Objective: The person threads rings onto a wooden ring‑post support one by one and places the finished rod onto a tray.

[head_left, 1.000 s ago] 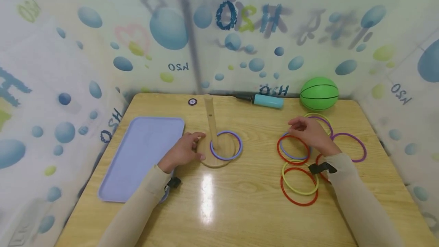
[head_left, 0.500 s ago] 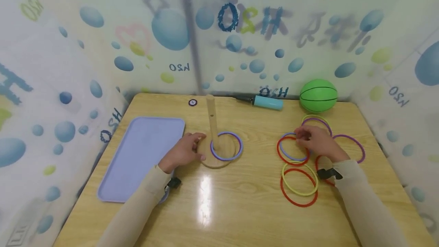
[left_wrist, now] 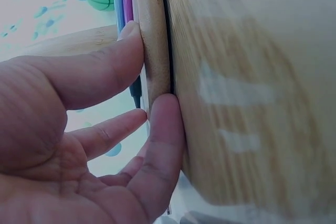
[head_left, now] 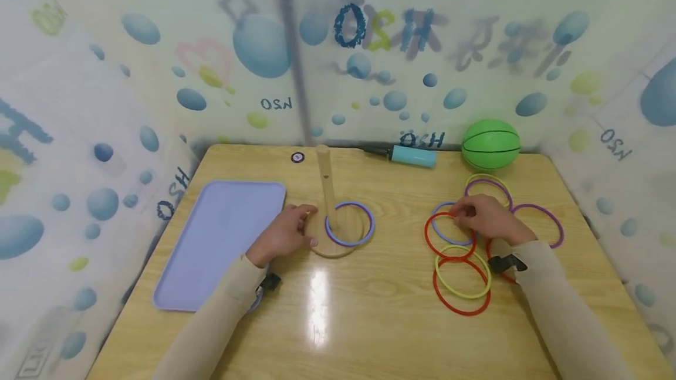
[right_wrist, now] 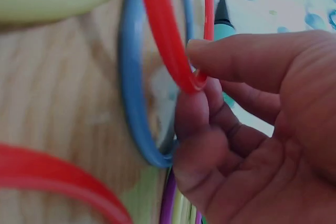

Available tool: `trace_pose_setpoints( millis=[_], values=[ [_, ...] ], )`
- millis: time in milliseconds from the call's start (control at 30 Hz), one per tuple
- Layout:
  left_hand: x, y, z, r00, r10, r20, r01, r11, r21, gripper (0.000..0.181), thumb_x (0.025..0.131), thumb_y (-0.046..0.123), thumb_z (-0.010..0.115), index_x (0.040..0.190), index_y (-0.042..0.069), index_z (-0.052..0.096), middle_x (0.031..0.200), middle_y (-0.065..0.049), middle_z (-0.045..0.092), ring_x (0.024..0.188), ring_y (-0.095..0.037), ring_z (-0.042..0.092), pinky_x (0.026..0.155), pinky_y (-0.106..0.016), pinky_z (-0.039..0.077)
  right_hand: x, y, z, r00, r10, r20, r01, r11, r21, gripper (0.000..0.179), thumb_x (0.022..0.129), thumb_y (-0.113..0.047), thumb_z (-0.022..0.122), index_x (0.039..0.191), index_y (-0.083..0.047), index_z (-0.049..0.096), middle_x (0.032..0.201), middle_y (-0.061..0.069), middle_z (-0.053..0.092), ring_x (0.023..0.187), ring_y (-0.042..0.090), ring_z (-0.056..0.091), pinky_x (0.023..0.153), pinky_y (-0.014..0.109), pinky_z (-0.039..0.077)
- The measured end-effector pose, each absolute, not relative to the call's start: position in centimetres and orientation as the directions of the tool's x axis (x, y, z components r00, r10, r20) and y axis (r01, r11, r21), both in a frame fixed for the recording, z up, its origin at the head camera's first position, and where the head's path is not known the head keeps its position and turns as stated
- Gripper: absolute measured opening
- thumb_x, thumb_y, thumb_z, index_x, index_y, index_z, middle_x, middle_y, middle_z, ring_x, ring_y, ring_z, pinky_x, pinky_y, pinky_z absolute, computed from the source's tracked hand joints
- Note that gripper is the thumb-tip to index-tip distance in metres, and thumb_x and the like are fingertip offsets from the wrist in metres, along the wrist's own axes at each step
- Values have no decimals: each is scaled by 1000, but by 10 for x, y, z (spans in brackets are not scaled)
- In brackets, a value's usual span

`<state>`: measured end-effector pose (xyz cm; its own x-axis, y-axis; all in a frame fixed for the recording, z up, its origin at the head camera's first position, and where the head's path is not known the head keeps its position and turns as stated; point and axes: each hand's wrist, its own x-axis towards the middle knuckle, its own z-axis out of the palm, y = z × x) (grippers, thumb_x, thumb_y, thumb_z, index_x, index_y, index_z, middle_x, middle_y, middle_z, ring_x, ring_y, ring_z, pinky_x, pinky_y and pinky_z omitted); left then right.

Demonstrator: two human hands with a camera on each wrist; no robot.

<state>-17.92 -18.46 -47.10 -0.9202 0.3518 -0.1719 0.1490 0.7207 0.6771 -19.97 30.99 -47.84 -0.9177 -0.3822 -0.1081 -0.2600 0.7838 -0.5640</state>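
Observation:
A wooden ring-toss stand has an upright post [head_left: 327, 189] on a round base [head_left: 348, 221]. A blue ring [head_left: 372, 230] and a purple one encircle the post and lean out over the base's right side. My left hand [head_left: 285, 230] holds the base's left rim, thumb [left_wrist: 113, 69] on top and fingers at the edge. On the right, my right hand [head_left: 491, 216] pinches a red ring [right_wrist: 165, 35] between thumb and fingers. That ring is tilted, with part of it raised off the table above another blue ring [right_wrist: 131, 72].
Several more rings lie at the right, including a yellow ring [head_left: 438, 271] over a red one and a purple ring [head_left: 560, 227]. A green ball [head_left: 491, 145] and a blue hand pump [head_left: 414, 156] are at the back. A lilac tray [head_left: 222, 221] lies left.
My right hand has moved slightly right and down onto the red ring and now pinches it, and the ring has shifted and tilted a little. My left hand stays on the base.

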Motion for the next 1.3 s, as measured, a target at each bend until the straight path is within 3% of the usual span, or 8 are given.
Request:
trace_pose_setpoints(
  millis=[333,633,933,1100,1300],
  values=[
    [-179,-186,-471,-916,355,-186,160,750,642,78,84,18,91,152,7,55,119,-16,58,103,-24,58,88,-38,49,-195,312,-469,-934,-333,-130,-146,688,-711,21,102,-17,72,120,-8,76,105,7,70,93,17,62,80,24,53],
    [-177,-187,-467,-921,342,-188,146,748,648,78,84,18,91,152,8,55,115,-15,56,101,-24,55,86,-37,47,-190,301,-454,-936,-340,-92,-83,466,-881,31,104,-11,68,128,8,66,107,25,65,78,17,72,68,36,64],
    [-175,-191,-468,-921,333,-201,128,747,653,78,85,18,90,153,9,54,116,-15,55,99,-23,54,85,-36,46,-184,288,-437,-943,-327,-66,-89,436,-896,35,106,-19,67,131,5,64,105,15,64,80,14,71,69,36,64],
    [-177,-191,-469,-920,338,-198,133,745,653,78,85,18,90,153,8,54,115,-15,55,98,-23,54,85,-37,46,-181,283,-431,-946,-322,-47,-92,401,-911,33,106,-20,67,132,0,63,101,3,68,83,13,70,72,36,64],
    [-182,-187,-471,-913,355,-201,143,741,656,78,86,20,90,154,10,53,128,-19,57,108,-27,60,95,-42,51,-178,275,-414,-946,-324,4,-133,376,-917,27,106,-18,66,130,-6,63,104,-4,68,87,14,72,74,34,64]
  ],
)
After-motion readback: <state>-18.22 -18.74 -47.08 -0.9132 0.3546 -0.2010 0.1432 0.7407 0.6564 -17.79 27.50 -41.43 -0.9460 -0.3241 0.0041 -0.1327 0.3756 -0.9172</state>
